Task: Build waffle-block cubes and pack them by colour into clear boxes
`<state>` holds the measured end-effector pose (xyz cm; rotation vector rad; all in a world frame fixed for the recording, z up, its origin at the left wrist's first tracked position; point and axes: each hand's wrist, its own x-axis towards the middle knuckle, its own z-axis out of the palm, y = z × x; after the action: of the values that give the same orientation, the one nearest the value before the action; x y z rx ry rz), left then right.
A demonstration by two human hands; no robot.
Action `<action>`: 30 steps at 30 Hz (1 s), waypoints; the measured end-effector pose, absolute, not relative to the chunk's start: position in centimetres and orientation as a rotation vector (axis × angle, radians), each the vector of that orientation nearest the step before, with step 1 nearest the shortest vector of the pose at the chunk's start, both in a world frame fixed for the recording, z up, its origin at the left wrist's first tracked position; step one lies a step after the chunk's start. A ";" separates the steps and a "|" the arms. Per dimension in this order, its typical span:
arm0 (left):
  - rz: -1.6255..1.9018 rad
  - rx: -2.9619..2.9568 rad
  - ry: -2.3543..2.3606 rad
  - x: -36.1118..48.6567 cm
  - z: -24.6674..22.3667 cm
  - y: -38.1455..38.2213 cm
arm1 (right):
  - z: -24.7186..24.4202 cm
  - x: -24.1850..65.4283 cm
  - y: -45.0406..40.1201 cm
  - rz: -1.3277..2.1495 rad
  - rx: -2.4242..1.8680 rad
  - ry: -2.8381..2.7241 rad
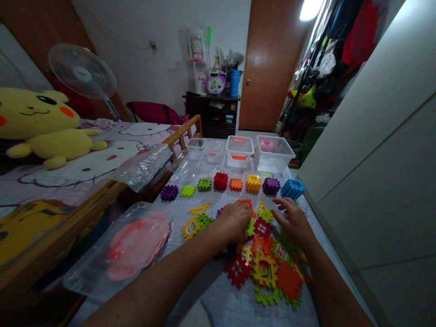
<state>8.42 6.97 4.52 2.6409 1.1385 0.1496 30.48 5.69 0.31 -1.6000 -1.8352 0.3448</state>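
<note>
Interlocking plastic panels (269, 272) lie heaped on a grey quilted cover (218, 309), beneath and just ahead of both hands. Left hand (233, 222) rests palm-down on the heap, its grip impossible to tell; right hand (293, 220) is open, fingers spread, grasping nothing. Beyond stand a row of assembled panel cubes (231, 183) and clear plastic boxes (240, 152).

A pale quilted cover (225, 309) carries clear plastic tubs (240, 151) along its far edge, a row of assembled multicoloured plastic block cubes (220, 181) just nearer, and a scattered heap of loose interlocking plastic tiles (265, 272) at near right. A clear plastic bag (136, 247) holding pink plastic lies near left.
</note>
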 end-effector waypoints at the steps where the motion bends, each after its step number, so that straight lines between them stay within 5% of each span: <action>1: 0.151 2.648 1.131 8.3 4.5 7.0 | 0.3 30.5 5.7 0.350 -1.603 -1.831; 15: -0.074 2.654 1.166 7.2 5.2 7.3 | -0.7 30.9 6.1 0.348 -1.619 -1.797; 30: 0.079 2.744 1.126 5.1 6.1 8.8 | -1.0 31.2 6.2 0.385 -1.647 -1.777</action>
<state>5.07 8.78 6.06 2.7441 1.1263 0.0787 31.21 6.21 -1.05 -1.6474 -1.7768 0.3849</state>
